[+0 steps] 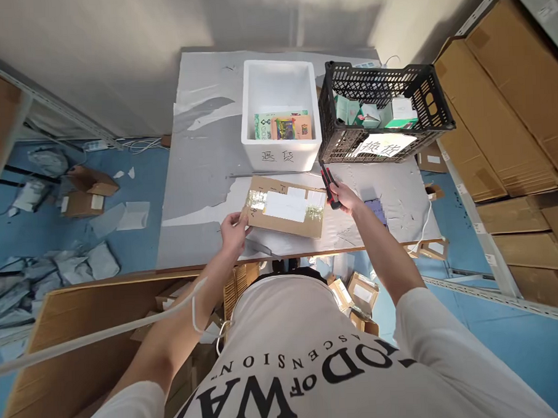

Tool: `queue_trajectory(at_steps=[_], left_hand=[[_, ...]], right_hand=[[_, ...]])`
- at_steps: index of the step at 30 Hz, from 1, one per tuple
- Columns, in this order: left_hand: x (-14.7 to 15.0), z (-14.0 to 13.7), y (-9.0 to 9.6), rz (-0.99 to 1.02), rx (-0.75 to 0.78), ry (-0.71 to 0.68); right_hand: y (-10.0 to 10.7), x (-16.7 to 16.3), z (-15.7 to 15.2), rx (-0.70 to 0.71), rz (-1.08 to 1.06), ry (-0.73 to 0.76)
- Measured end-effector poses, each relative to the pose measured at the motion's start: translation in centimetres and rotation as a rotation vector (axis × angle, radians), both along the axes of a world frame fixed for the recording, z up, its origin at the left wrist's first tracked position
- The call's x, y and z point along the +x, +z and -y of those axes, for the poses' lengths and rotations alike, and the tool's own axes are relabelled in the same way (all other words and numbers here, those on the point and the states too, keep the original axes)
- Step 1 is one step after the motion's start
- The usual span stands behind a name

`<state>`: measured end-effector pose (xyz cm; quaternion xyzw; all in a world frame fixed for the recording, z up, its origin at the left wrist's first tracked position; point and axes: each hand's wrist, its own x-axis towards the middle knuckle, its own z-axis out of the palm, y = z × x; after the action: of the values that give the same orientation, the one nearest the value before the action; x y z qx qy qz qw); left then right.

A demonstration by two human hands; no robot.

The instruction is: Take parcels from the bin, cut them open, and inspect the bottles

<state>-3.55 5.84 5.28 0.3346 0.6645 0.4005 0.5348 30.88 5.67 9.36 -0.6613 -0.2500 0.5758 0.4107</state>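
Note:
A taped cardboard box (272,219) with a white label on top lies slightly turned near the table's front edge. My left hand (235,230) pinches its left end, thumb on top. At the box's right end, my right hand (345,197) is wrapped round a red and black utility knife (330,185), which points away from me. Whether its blade is out is too small to tell. Behind the box stands a white foam box (282,152) with flat colourful packets (291,128) inside.
A black plastic crate (384,81) holding several small green and white boxes stands at the back right of the worn table (198,175). A purple item (376,211) lies right of my hand. Stacked cartons (487,113) line the right, and a large open carton (81,341) is below left.

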Motion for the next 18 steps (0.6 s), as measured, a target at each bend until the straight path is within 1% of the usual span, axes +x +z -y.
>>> queue_trajectory(at_steps=[2,4,7,9,11,13,15,18], left_hand=[[0.0,1.5,-0.2,0.017,-0.055,0.030],[-0.1,2.5,-0.3,0.035,-0.089,0.048],[-0.3,2.8,-0.4,0.002,-0.108,0.027],[-0.7,2.5,-0.5,-0.097,-0.077,-0.021],[-1.0,2.1,-0.5,-0.259,0.032,-0.084],[-1.1,1.6,-0.3,-0.433,0.176,-0.157],[-1.0,1.2,0.2,-0.553,0.297,-0.244],[-0.3,0.6,1.0,-0.639,0.403,-0.353]], right_hand=[[-0.3,-0.1,-1.5,0.000,0.034,0.056],[-0.7,-0.4,-2.5,0.017,0.060,0.091],[-1.4,-0.7,-2.9,0.062,0.075,0.112],[-1.8,-0.7,-2.4,0.122,0.056,0.087],[-2.1,-0.5,-1.0,0.196,0.025,0.021],[-2.3,-0.3,1.2,0.242,0.023,-0.043],[-2.5,-0.1,4.0,0.240,0.048,-0.070],[-2.7,-0.2,8.2,0.202,0.088,-0.074]])
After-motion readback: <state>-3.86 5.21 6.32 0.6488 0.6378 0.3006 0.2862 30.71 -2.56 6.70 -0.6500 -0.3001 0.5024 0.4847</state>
